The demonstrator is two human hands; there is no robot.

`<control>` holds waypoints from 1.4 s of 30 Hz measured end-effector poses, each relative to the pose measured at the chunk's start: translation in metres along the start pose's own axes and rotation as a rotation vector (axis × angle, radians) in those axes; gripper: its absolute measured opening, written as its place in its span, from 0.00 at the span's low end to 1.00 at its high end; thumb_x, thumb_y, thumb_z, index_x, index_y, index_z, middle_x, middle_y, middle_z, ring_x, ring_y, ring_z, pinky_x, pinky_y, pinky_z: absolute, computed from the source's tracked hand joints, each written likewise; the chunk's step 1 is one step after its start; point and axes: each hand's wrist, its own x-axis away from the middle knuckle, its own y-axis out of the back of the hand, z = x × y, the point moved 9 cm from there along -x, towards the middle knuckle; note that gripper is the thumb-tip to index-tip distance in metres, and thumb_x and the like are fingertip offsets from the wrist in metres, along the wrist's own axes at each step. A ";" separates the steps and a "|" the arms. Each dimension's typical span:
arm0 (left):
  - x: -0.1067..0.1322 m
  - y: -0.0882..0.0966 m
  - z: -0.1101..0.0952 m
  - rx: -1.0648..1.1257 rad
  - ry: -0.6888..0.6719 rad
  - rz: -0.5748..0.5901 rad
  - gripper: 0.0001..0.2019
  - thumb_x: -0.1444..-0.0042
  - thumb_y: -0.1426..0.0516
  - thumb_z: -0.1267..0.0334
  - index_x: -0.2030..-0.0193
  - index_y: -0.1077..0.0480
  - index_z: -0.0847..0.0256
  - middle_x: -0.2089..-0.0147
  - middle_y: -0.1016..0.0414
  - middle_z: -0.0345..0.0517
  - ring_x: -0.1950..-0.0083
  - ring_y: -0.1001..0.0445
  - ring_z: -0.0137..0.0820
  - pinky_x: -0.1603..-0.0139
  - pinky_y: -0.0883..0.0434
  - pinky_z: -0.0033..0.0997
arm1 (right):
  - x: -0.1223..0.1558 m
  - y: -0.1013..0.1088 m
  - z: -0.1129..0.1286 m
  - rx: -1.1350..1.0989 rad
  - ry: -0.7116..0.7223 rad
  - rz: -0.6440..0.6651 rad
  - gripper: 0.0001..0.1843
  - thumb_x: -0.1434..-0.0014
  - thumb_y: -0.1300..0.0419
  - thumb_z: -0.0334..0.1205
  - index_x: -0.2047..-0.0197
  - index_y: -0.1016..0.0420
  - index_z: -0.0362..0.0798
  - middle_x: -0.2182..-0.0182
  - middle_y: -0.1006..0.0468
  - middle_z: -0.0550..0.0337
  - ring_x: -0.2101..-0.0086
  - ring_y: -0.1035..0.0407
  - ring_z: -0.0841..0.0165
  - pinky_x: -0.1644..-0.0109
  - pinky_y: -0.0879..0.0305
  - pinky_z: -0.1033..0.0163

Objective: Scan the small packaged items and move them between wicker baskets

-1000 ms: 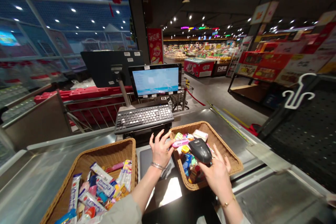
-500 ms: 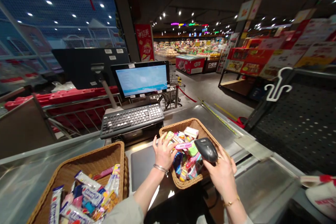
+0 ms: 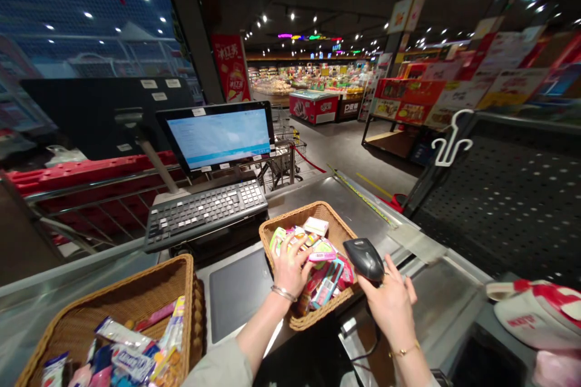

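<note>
My left hand reaches into the right wicker basket, its fingers curled on a small packet among several colourful snack packets. My right hand holds a black barcode scanner just right of that basket, its head turned towards the packets. A second wicker basket at the lower left holds several wrapped bars. A dark scan plate lies flat in the steel counter between the two baskets.
A keyboard and a lit till screen stand behind the baskets. Steel counter runs to the right, with a white and red cloth bag at its right end. A black pegboard panel rises on the right.
My left hand went from the basket's near-left rim into the packets and closed on one. The scanner stayed in my right hand. The view swung right, bringing the cloth bag into sight.
</note>
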 end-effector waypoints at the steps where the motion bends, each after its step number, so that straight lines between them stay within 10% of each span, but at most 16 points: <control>1: -0.001 -0.004 -0.003 0.011 -0.005 0.010 0.11 0.45 0.37 0.58 0.54 0.22 0.44 0.43 0.23 0.42 0.35 0.35 0.49 0.33 0.50 0.67 | -0.001 0.002 -0.003 0.002 -0.008 -0.008 0.25 0.46 0.45 0.59 0.61 0.19 0.49 0.51 0.20 0.46 0.38 0.41 0.51 0.33 0.62 0.38; 25: -0.001 -0.079 -0.045 0.029 -0.134 0.275 0.19 0.43 0.42 0.67 0.47 0.27 0.44 0.37 0.28 0.42 0.32 0.40 0.50 0.33 0.55 0.76 | -0.006 0.024 -0.027 0.029 -0.044 -0.076 0.25 0.45 0.46 0.59 0.59 0.19 0.48 0.50 0.21 0.45 0.37 0.41 0.52 0.33 0.61 0.40; 42: 0.001 0.011 0.001 -0.035 0.074 0.019 0.18 0.41 0.41 0.56 0.43 0.29 0.42 0.37 0.28 0.38 0.31 0.41 0.47 0.31 0.54 0.68 | -0.013 -0.015 0.027 -0.084 0.026 0.011 0.28 0.49 0.46 0.62 0.60 0.18 0.48 0.49 0.22 0.44 0.39 0.39 0.51 0.33 0.60 0.40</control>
